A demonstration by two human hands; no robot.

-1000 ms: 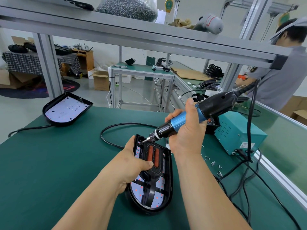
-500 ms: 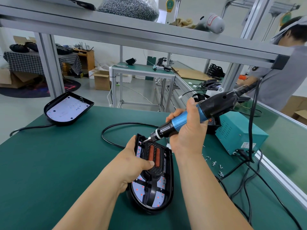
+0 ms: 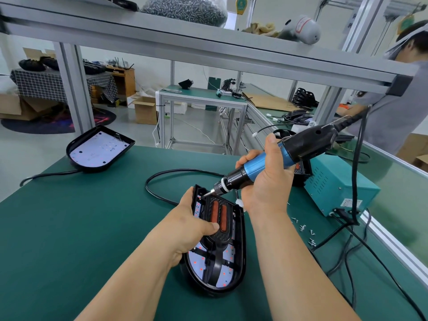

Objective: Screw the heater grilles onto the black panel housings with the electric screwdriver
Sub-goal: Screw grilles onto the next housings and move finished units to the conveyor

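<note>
At bench centre, the left hand grips a black panel housing, thumb pinning the heater grille. The right hand, curled round the electric screwdriver, sets the bit at the grille's eleven-o'clock corner — likely an early screw. A second housing waits at ten o'clock, grille-less.

1. We note a panel housing at lower centre, lying on the table, with the grille inside its far half.
2. The left hand grips its left edge. The right hand holds the electric screwdriver above it, tip at the grille's far-left corner.
3. We log a second housing at upper left, at the table's far edge.
4. The power box sits right of the screwdriver, with loose screws just below it.
</note>
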